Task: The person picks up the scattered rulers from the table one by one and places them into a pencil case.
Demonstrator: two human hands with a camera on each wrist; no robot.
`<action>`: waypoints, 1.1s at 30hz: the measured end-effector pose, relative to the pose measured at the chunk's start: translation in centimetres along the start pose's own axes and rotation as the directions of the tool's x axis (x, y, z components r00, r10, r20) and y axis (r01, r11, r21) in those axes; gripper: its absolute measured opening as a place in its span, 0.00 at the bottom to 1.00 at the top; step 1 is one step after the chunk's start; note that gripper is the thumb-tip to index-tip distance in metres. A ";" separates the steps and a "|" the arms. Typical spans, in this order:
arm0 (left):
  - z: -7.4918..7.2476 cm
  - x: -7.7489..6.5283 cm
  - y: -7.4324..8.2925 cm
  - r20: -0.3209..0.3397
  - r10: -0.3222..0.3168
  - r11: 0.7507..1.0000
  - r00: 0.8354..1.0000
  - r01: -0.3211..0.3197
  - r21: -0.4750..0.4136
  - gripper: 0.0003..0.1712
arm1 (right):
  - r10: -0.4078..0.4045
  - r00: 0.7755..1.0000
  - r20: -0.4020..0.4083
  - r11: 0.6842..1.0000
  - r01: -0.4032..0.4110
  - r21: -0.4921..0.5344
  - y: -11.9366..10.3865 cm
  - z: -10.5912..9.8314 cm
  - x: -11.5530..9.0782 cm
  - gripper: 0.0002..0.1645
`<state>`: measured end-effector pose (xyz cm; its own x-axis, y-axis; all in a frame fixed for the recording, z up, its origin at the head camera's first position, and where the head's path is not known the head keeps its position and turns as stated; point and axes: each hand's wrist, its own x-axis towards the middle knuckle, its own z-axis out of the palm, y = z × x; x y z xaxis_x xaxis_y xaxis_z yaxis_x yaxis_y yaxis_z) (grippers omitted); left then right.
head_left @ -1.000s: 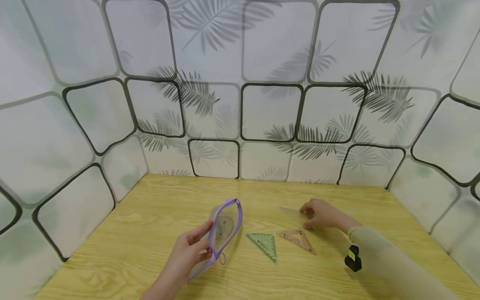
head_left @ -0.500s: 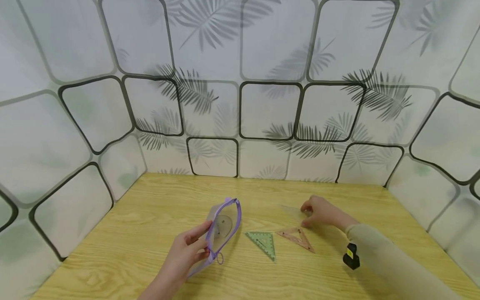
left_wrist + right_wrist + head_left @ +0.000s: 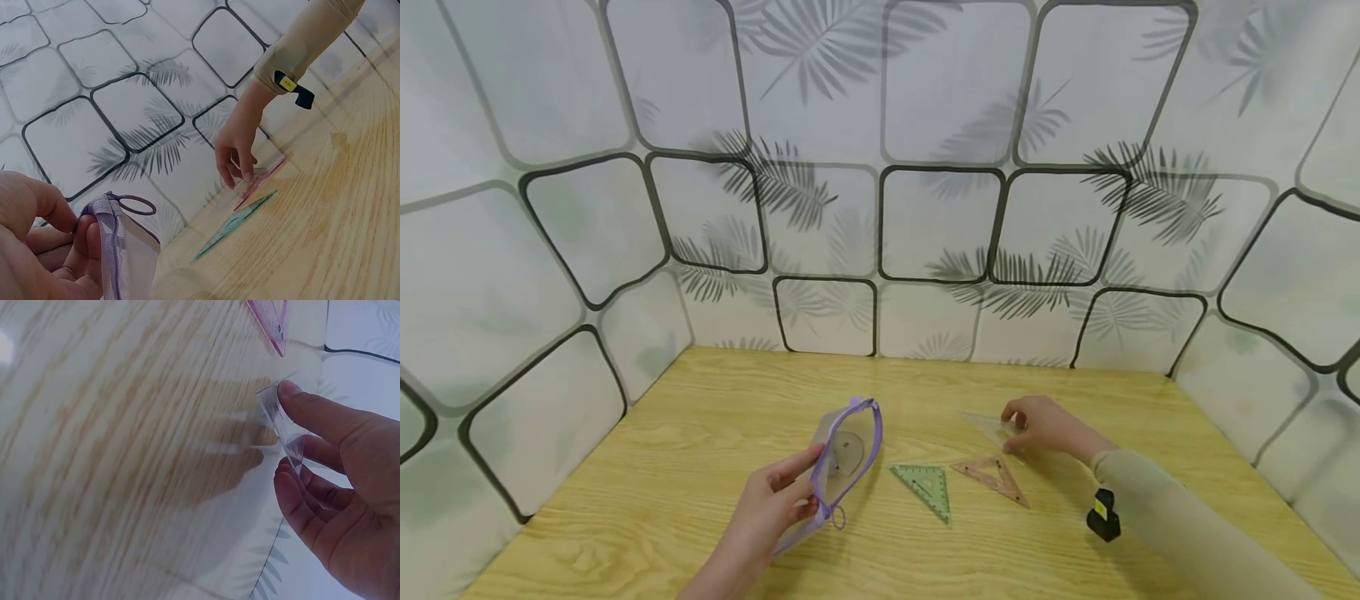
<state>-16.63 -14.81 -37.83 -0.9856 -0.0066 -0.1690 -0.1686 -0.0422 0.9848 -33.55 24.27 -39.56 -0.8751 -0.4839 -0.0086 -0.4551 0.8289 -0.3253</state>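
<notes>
My left hand (image 3: 811, 482) holds a translucent pouch (image 3: 871, 433) with a purple zip, mouth open toward the right; a round protractor (image 3: 848, 452) shows inside it. My right hand (image 3: 1017, 429) pinches the edge of a clear set square (image 3: 988, 423) lying on the wooden table (image 3: 700, 433). In the right wrist view the clear set square (image 3: 284, 428) sits between thumb and fingers (image 3: 294, 487). A green set square (image 3: 927, 486) and a pink set square (image 3: 992, 477) lie flat between the pouch and my right hand.
Panelled walls with a leaf print (image 3: 940, 225) close the table on the back, left and right. A small black-and-yellow clip (image 3: 1103, 515) hangs at my right sleeve. Bare wood stretches along the back and left of the table.
My right hand's fingers have tightened on the clear set square's edge, which now looks slightly raised. The left hand and pouch stay where they were.
</notes>
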 end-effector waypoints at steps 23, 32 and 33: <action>-0.1 0.2 -0.9 0.011 0.040 0.995 0.999 -0.040 0.088 0.25 | -0.019 1.000 -0.016 1.000 0.019 -0.001 0.2 0.0 -0.1 0.23; -0.1 0.2 -0.8 -0.030 0.043 0.992 0.999 -0.039 0.121 0.26 | -0.001 1.000 -0.005 1.000 0.001 0.015 0.0 0.0 -0.2 0.23; -0.1 0.2 -0.9 -0.033 0.048 0.991 0.998 -0.043 0.127 0.27 | -0.004 1.000 -0.003 1.000 0.004 0.018 0.0 0.0 -0.2 0.23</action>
<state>-16.66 -14.84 -38.77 -0.9915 -0.0417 -0.1229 -0.1261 0.0857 0.9883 -33.35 24.35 -39.55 -0.8736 -0.4866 -0.0045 -0.4559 0.8217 -0.3421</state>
